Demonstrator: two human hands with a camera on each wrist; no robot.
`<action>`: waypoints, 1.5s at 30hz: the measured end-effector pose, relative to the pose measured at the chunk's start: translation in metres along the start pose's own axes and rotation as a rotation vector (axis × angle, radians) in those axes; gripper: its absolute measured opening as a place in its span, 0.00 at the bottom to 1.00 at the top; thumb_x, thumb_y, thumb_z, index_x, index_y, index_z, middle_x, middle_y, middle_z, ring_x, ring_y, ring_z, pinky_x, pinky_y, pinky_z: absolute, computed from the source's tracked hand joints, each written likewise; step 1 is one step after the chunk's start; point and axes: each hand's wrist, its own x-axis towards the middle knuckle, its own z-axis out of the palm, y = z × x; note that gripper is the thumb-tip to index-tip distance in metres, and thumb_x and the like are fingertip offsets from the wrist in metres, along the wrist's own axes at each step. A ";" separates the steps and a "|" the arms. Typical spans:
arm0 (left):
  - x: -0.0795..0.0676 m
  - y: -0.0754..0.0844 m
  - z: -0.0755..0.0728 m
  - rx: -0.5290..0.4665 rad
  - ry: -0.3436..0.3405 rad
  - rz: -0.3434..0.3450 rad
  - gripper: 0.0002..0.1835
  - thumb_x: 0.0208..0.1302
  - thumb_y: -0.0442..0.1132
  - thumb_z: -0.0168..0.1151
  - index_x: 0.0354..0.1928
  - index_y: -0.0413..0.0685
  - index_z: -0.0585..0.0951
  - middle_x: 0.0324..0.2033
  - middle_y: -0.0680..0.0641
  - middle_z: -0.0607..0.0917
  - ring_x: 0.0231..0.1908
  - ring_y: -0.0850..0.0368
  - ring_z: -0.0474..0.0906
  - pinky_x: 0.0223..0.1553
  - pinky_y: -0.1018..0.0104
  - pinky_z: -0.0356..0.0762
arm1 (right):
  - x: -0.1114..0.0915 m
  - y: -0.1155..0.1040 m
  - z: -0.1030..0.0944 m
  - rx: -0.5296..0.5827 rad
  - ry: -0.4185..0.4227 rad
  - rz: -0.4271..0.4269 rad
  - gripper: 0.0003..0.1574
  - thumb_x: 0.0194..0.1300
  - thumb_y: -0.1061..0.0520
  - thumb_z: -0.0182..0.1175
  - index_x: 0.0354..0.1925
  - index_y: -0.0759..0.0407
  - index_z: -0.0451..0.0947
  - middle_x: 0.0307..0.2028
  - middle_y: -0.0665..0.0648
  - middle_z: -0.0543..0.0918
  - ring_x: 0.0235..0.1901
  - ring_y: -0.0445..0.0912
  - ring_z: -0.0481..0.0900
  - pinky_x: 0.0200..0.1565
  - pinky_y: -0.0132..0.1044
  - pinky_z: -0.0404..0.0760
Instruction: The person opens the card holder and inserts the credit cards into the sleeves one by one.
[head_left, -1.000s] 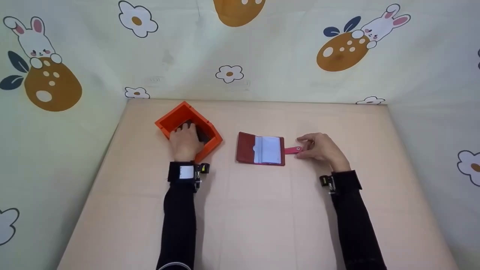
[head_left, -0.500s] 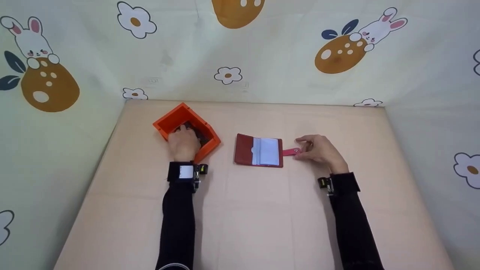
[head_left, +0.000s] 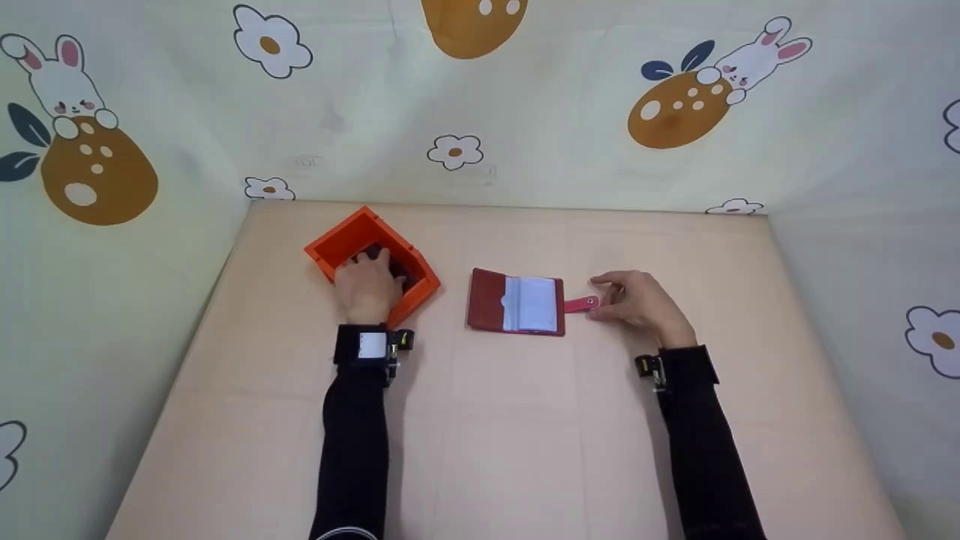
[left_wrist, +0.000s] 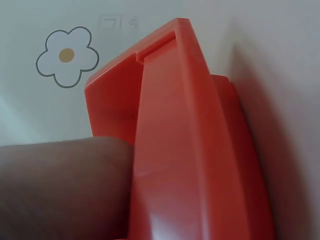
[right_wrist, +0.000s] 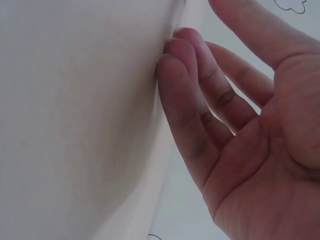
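My left hand (head_left: 366, 291) reaches into an orange plastic bin (head_left: 346, 225), its fingertips down among dark things (head_left: 406, 271) there. In the left wrist view the bin's wall (left_wrist: 165, 130) hides the fingertips, and I cannot tell whether they grip anything. Right of the bin, a dark red card holder (head_left: 487, 301) lies spread open, its whitish sleeves (head_left: 537, 304) showing. A pink snap strap (head_left: 579, 304) sticks out from its right side. Beside the strap's end is my right hand (head_left: 637, 300); in the right wrist view its fingertips (right_wrist: 172, 75) rest on the table, thumb apart, holding nothing.
A beige cloth covers the table (head_left: 510, 435). Behind it hangs a pale curtain (head_left: 555, 135) printed with rabbits and flowers, which also runs along both sides. Each wrist carries a black strap with a small camera.
My left fingers have shifted slightly inside the bin. The right hand and the card holder keep their places; the whole view has drifted a little.
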 end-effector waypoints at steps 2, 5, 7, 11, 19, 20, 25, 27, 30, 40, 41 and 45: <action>0.000 0.000 0.001 0.001 -0.009 -0.003 0.29 0.74 0.55 0.60 0.70 0.49 0.72 0.53 0.30 0.80 0.44 0.36 0.81 0.47 0.49 0.80 | 0.001 0.000 0.000 -0.020 0.005 -0.019 0.39 0.54 0.56 0.80 0.63 0.63 0.80 0.31 0.55 0.87 0.34 0.45 0.81 0.44 0.40 0.76; 0.001 0.000 0.002 0.000 -0.001 -0.001 0.26 0.76 0.50 0.58 0.69 0.48 0.73 0.56 0.27 0.79 0.45 0.33 0.81 0.46 0.47 0.81 | 0.001 0.000 0.000 -0.018 0.011 -0.015 0.39 0.54 0.57 0.80 0.63 0.64 0.81 0.31 0.55 0.87 0.33 0.45 0.81 0.43 0.41 0.76; 0.002 0.000 0.002 0.007 0.001 0.003 0.23 0.76 0.45 0.56 0.68 0.48 0.73 0.49 0.28 0.83 0.41 0.35 0.82 0.42 0.49 0.80 | 0.001 0.000 0.000 -0.017 0.013 -0.006 0.38 0.54 0.57 0.80 0.62 0.63 0.81 0.31 0.55 0.87 0.34 0.46 0.81 0.43 0.40 0.76; 0.002 0.001 0.002 0.005 0.009 0.003 0.18 0.76 0.44 0.56 0.62 0.49 0.75 0.27 0.38 0.82 0.31 0.42 0.77 0.35 0.56 0.71 | 0.001 0.001 0.001 -0.018 0.017 0.007 0.37 0.55 0.57 0.79 0.62 0.63 0.81 0.32 0.56 0.87 0.34 0.46 0.81 0.42 0.40 0.76; 0.000 0.001 0.002 -0.046 0.050 0.011 0.23 0.73 0.55 0.63 0.57 0.44 0.78 0.38 0.36 0.79 0.31 0.41 0.77 0.37 0.52 0.78 | 0.000 0.001 0.002 -0.010 0.017 0.009 0.36 0.56 0.57 0.79 0.62 0.63 0.81 0.33 0.56 0.87 0.35 0.47 0.81 0.43 0.41 0.76; -0.001 0.001 0.002 -0.049 0.049 0.012 0.24 0.73 0.54 0.63 0.58 0.43 0.78 0.40 0.36 0.79 0.31 0.41 0.78 0.38 0.52 0.79 | 0.000 0.001 0.003 -0.011 0.017 0.008 0.36 0.56 0.57 0.79 0.62 0.63 0.82 0.33 0.56 0.87 0.35 0.47 0.81 0.43 0.41 0.76; 0.000 -0.001 0.002 -0.041 0.050 0.004 0.32 0.67 0.57 0.69 0.56 0.35 0.78 0.44 0.35 0.81 0.37 0.41 0.80 0.41 0.51 0.82 | 0.001 0.001 0.003 -0.021 0.020 0.010 0.35 0.56 0.57 0.79 0.62 0.62 0.82 0.33 0.56 0.87 0.35 0.47 0.81 0.43 0.39 0.76; 0.000 -0.001 0.002 -0.040 0.059 0.001 0.36 0.63 0.59 0.72 0.55 0.33 0.77 0.44 0.33 0.82 0.41 0.40 0.81 0.43 0.51 0.82 | 0.001 0.001 0.004 -0.022 0.024 0.008 0.35 0.56 0.57 0.79 0.62 0.62 0.82 0.33 0.56 0.87 0.36 0.47 0.81 0.43 0.39 0.75; 0.001 -0.001 0.002 -0.063 0.078 0.010 0.39 0.59 0.56 0.76 0.60 0.34 0.73 0.49 0.32 0.81 0.48 0.38 0.79 0.49 0.48 0.82 | 0.001 0.001 0.004 -0.031 0.027 0.000 0.35 0.56 0.57 0.79 0.62 0.62 0.82 0.33 0.56 0.87 0.35 0.47 0.80 0.43 0.39 0.75; 0.000 -0.005 -0.002 -0.324 0.106 0.104 0.25 0.65 0.41 0.74 0.56 0.34 0.75 0.46 0.33 0.84 0.43 0.39 0.84 0.54 0.47 0.84 | 0.003 0.000 0.005 -0.041 0.013 0.006 0.35 0.58 0.55 0.78 0.62 0.62 0.81 0.34 0.56 0.86 0.35 0.47 0.80 0.42 0.38 0.75; 0.001 -0.006 -0.002 -0.368 0.099 0.115 0.23 0.66 0.40 0.73 0.55 0.35 0.76 0.46 0.33 0.85 0.44 0.39 0.84 0.56 0.46 0.83 | 0.003 0.000 0.005 -0.044 0.014 0.007 0.35 0.58 0.55 0.78 0.62 0.62 0.81 0.34 0.56 0.86 0.35 0.47 0.80 0.42 0.38 0.74; 0.003 -0.008 -0.006 -0.519 0.060 0.150 0.16 0.69 0.37 0.69 0.55 0.40 0.78 0.48 0.36 0.86 0.46 0.40 0.82 0.59 0.46 0.81 | 0.002 0.001 0.004 -0.047 0.013 0.011 0.34 0.58 0.56 0.78 0.62 0.61 0.81 0.34 0.56 0.86 0.36 0.48 0.79 0.42 0.39 0.75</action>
